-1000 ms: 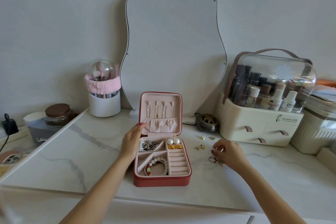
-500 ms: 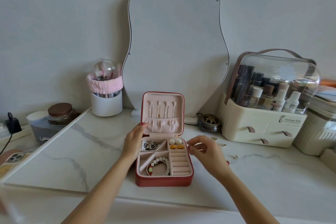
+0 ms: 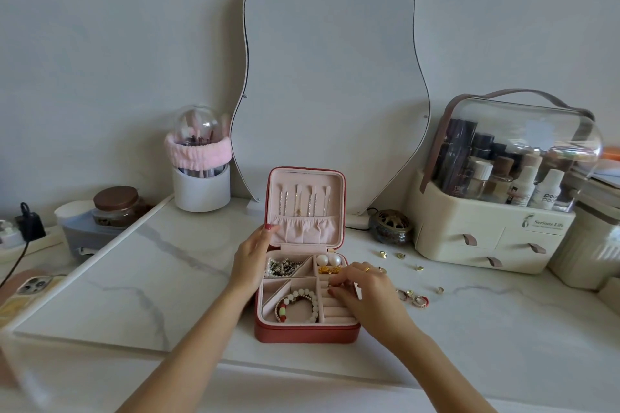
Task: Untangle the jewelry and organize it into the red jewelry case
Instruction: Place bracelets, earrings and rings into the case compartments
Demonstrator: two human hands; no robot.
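The red jewelry case (image 3: 302, 334) lies open on the marble tabletop, its lid upright with thin necklaces (image 3: 303, 199) hung inside. Its compartments hold tangled chains (image 3: 281, 266), pearl earrings (image 3: 328, 259), gold pieces (image 3: 327, 269) and a bead bracelet (image 3: 298, 298). My left hand (image 3: 251, 261) grips the case's left side, thumb on the lid's edge. My right hand (image 3: 365, 295) is over the ring rolls, fingertips pinched on a small gold ring pressed against the rolls. Loose rings (image 3: 414, 297) and small earrings (image 3: 399, 255) lie on the table right of the case.
A wavy mirror (image 3: 332, 77) leans on the wall behind the case. A cream cosmetics organizer (image 3: 486, 238) and a white bin (image 3: 590, 255) stand at right, a brass bowl (image 3: 389, 226) beside them. A brush holder (image 3: 201, 191), a jar (image 3: 115, 204) and a phone (image 3: 33, 285) are at left.
My right hand took a ring from the loose pile on the table, carried it left over the case and lowered it onto the ring rolls. My left hand stayed on the case.
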